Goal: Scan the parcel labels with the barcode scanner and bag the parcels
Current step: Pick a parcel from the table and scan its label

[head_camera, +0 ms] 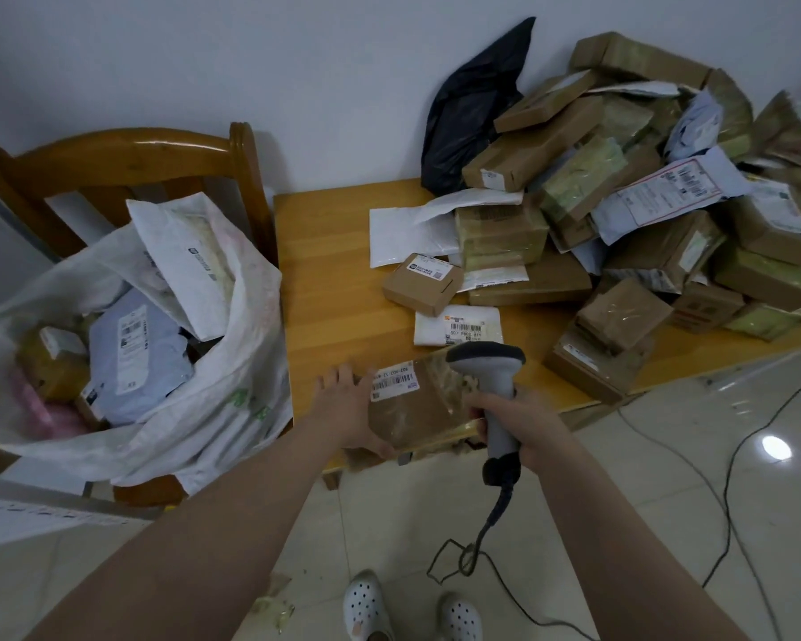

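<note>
Brown parcel [412, 409] lies flat on the near edge of the wooden table [324, 270], directly between the two hands, its long axis running roughly from one hand to the other. Its white label [395, 378] faces up on the end nearest the left hand [343, 404]. That hand holds the parcel's left end, fingers spread along the far corner and thumb curled along the near edge. The right hand [528, 423] is wrapped around the handle of the barcode scanner [486, 363], just right of the parcel. The scanner stands nearly upright, its head over the parcel's far right corner and its cable hanging below the fist. A white sack [232, 363] of parcels sits left of the left hand.
</note>
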